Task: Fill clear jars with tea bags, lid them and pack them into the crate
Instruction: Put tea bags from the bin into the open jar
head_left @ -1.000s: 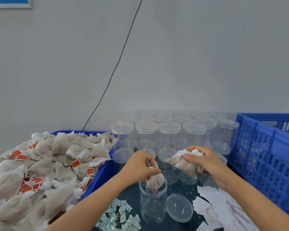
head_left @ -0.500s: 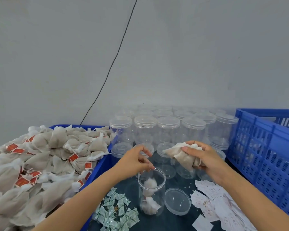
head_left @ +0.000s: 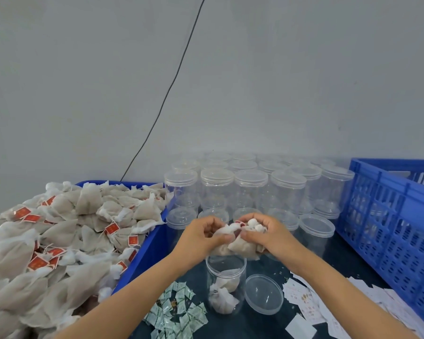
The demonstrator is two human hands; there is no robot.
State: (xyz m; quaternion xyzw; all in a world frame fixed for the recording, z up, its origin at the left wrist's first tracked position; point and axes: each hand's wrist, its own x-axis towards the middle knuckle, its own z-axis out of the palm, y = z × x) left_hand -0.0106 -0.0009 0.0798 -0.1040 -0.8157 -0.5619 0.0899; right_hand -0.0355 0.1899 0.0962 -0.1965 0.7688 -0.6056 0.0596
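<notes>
Both hands' fingers [head_left: 227,237] pinch bags [head_left: 242,247] over jar [head_left: 225,285] w/ few inside: peel one off, drop centred.

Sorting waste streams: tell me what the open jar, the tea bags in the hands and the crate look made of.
Open jar: clear glossy plastic, seemingly; contents show through.
Tea bags: thin matte mesh or nonwoven fabric, crumpled, gripped by left hand and right hand.
Crate: rigid blue moulded plastic, perforated walls.

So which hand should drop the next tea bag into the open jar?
Left, probably. The left hand pinches a bag from the bunch held by the right hand, and sits directly above the open jar.
</notes>
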